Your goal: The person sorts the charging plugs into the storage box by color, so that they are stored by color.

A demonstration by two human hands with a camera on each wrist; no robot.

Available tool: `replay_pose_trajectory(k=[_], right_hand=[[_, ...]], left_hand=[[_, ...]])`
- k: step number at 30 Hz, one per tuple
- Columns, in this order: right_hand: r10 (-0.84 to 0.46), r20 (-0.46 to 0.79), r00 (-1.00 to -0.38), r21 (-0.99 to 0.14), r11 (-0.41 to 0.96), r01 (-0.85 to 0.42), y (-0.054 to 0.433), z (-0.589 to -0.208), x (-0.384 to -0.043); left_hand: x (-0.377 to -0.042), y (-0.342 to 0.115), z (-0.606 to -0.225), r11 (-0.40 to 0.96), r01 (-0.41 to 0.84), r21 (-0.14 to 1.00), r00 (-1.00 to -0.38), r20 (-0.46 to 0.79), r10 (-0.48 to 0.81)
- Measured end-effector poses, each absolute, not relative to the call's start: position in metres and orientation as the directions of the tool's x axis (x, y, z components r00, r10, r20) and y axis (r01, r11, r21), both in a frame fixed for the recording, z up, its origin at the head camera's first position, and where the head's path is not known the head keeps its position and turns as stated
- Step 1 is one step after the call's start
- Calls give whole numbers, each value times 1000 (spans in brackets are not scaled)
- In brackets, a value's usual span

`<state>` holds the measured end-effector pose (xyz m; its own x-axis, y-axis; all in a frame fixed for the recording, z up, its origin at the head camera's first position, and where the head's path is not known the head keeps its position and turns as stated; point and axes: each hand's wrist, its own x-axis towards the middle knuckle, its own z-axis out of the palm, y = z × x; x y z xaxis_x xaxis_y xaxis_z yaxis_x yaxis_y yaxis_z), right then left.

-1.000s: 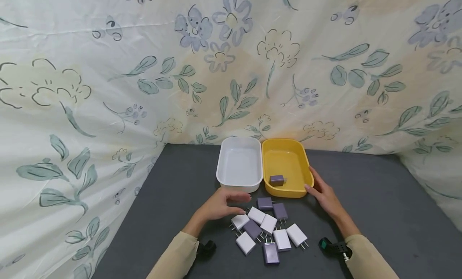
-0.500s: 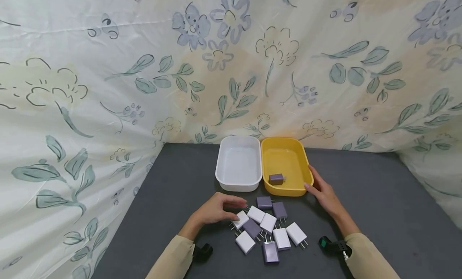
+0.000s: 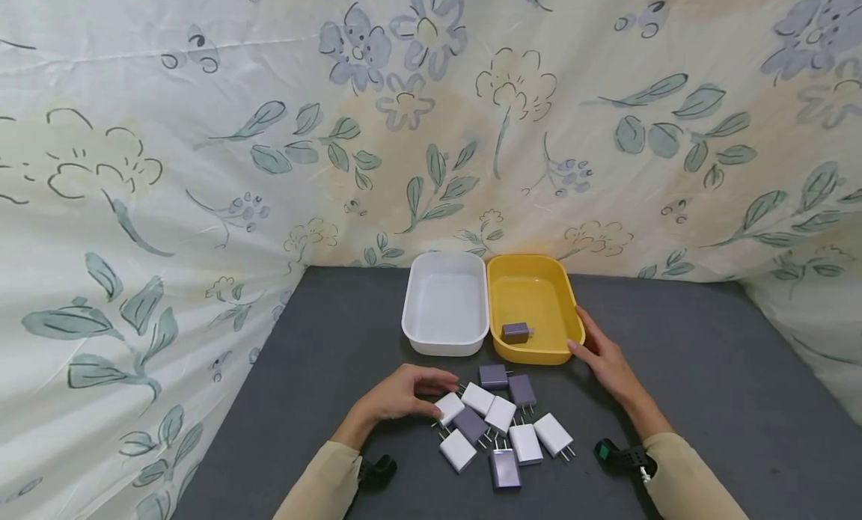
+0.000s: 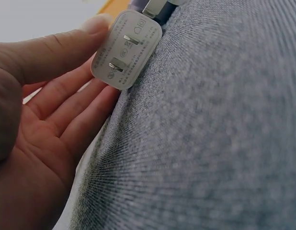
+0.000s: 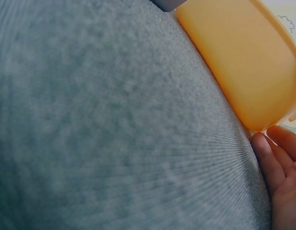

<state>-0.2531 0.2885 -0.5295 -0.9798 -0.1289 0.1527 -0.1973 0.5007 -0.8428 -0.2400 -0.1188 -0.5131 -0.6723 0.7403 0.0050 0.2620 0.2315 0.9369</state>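
In the head view, my left hand [image 3: 411, 393] is at the leftmost white charger [image 3: 450, 408] of a loose group on the table. Its thumb and fingertips are at the charger's edges. In the left wrist view, the thumb [image 4: 66, 50] lies against the white charger [image 4: 126, 50], whose two prongs face the camera, and the other fingers reach behind it. My right hand [image 3: 610, 366] holds the near right corner of a yellow tub [image 3: 539, 358], thumb on the front wall and fingers along the side. A purple charger [image 3: 515, 333] lies inside that tub.
Several more white and purple chargers, such as a purple charger [image 3: 505, 470] and a white charger [image 3: 554, 434], lie in front of the tubs. A white tub [image 3: 446, 348] adjoins the yellow one. Floral cloth [image 3: 431, 131] hangs behind the dark table [image 3: 337, 333].
My left hand has come down and back toward the leftmost white charger, and its thumb and fingers now reach it. The right hand has stayed at the yellow tub.
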Motion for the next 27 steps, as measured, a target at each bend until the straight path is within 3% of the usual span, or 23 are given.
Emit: replay_pose_trajectory(k=[8, 19, 27], right_hand=[[-131, 161, -978, -828, 521, -206, 288, -527, -252], [-141, 152, -978, -845, 495, -202, 275, -494, -236], [-135, 159, -978, -842, 499, -206, 288, -523, -252]], left_hand=[[-239, -120, -515, 236, 244, 941, -658, -18, 753], [-239, -121, -516, 246, 246, 938, -664, -21, 747], [-241, -122, -521, 215, 264, 940, -672, 20, 740]])
